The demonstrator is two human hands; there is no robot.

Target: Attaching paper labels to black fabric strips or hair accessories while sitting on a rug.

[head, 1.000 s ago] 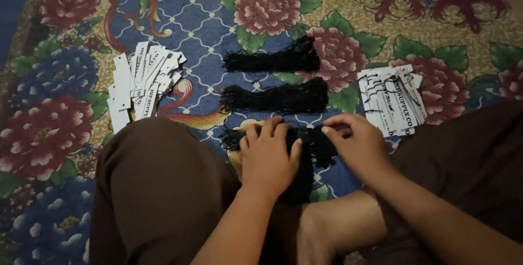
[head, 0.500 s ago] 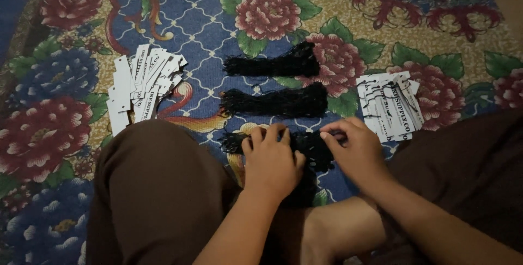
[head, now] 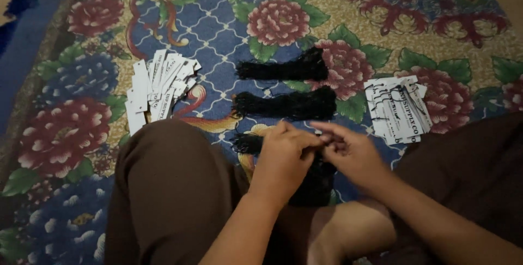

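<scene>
Left hand (head: 283,153) and right hand (head: 351,153), fingertips pinched together on the nearest black string bundle (head: 248,143); white paper tags (head: 158,88) at ten o'clock, within reach.

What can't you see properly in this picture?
- Head view: the nearest bundle of black strings is mostly covered by the left hand and right hand.
- Whatever the fingertips pinch is too small and blurred to tell.
- The white tags on the left and the tags on the right overlap in piles, so they cannot be counted.
- The floral rug is cut off at every edge.
</scene>
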